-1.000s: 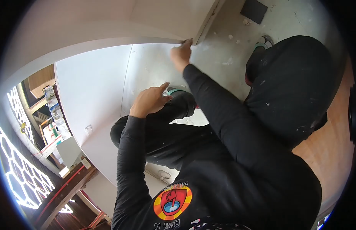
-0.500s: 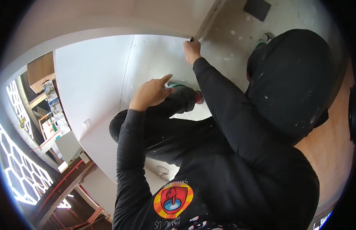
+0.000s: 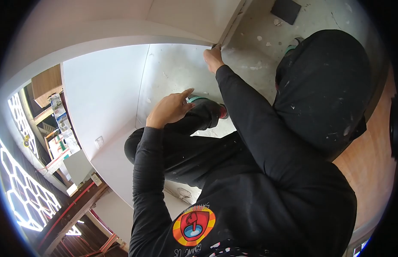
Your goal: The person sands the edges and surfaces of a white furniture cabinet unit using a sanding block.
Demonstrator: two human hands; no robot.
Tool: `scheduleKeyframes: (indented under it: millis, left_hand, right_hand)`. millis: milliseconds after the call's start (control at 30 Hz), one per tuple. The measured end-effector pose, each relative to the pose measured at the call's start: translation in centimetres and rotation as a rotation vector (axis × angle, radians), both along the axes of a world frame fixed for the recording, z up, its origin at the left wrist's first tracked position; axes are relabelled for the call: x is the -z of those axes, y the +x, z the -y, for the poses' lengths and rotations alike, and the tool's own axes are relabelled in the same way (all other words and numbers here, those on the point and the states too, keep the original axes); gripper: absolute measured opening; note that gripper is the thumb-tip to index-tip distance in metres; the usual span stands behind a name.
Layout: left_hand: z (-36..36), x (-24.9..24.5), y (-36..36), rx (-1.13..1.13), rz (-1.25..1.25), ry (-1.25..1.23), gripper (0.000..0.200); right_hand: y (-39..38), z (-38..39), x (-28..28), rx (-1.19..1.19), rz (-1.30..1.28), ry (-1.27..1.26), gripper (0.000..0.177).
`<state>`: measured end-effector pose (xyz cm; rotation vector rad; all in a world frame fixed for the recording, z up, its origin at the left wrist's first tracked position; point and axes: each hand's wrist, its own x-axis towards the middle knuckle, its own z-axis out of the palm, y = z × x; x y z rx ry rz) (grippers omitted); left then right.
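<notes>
Running sideways, pale panel edge [image 3: 143, 40] meets right hand [image 3: 213, 59].

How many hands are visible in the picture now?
2: the left hand, in front of the left leg, and the right hand, at the corner of the pale panel. I see no others.

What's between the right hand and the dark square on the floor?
In the head view, only floor marked with a few pale flecks shows between the right hand and the dark square.
</notes>
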<state>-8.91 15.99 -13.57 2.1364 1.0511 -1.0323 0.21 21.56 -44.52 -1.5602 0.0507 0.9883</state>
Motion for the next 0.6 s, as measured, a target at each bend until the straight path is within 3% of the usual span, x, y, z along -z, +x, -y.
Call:
scheduleKeyframes:
  millis: [100,167,267,333,467,600]
  left_hand:
    - [-0.1,0.4,-0.7,0.036,0.039,0.003,0.054]
    - [-0.2,0.5,-0.7,0.062,0.083,0.007,0.055]
    - [-0.1,0.0,0.4,0.0,0.077,-0.026,0.053]
    - [-0.3,0.2,0.4,0.034,-0.004,-0.034,0.053]
    - [-0.5,0.3,0.6,0.078,0.025,0.009,0.053]
    - [-0.6,0.9,0.2,0.022,0.117,-0.037,0.055]
  right_hand:
    - [0.3,-0.1,-2.1,-0.001,-0.204,0.14,0.063]
    - [0.4,0.5,-8.7,0.069,-0.12,0.042,0.045]
    - [0.9,0.6,-8.2,0.048,-0.248,-0.077,0.047]
    - [3.5,1.6,-6.3,0.013,-0.409,0.122,0.055]
    - [0.9,1.0,-8.2,-0.04,-0.124,0.015,0.065]
    - [0.9,1.0,-9.4,0.049,-0.261,-0.055,0.072]
